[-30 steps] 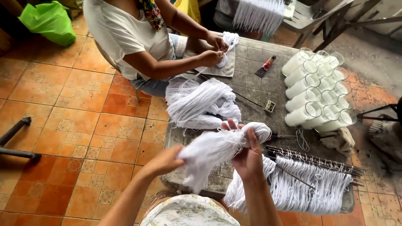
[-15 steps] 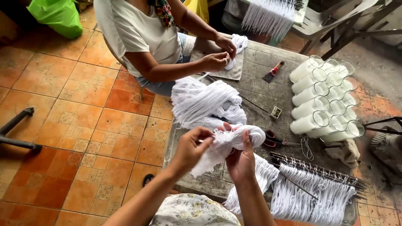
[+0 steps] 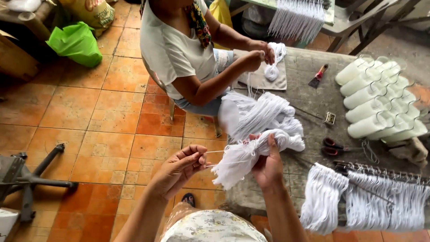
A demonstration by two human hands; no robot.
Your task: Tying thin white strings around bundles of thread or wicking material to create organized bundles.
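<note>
My right hand (image 3: 268,166) grips a thick bundle of white strings (image 3: 251,154) in front of the grey table (image 3: 309,107). My left hand (image 3: 179,170) pinches a single thin white string (image 3: 214,152) drawn out sideways from that bundle. A loose heap of white strings (image 3: 260,112) lies on the table just beyond the bundle. Across the table a seated person in a white shirt (image 3: 174,54) works another white bundle (image 3: 272,67) with both hands on a grey mat (image 3: 262,83).
White cups (image 3: 376,103) lie in rows at the table's right. Red-handled scissors (image 3: 333,148), a red cutter (image 3: 318,75) and a small metal piece (image 3: 330,118) lie nearby. A rack hung with white strings (image 3: 363,197) sits at the near right. A green bag (image 3: 76,42) rests on the tiled floor.
My left hand has let go of the bundle's tail, moved left and drawn one string out. The bundle in my right hand has lowered slightly; the view tilted upward.
</note>
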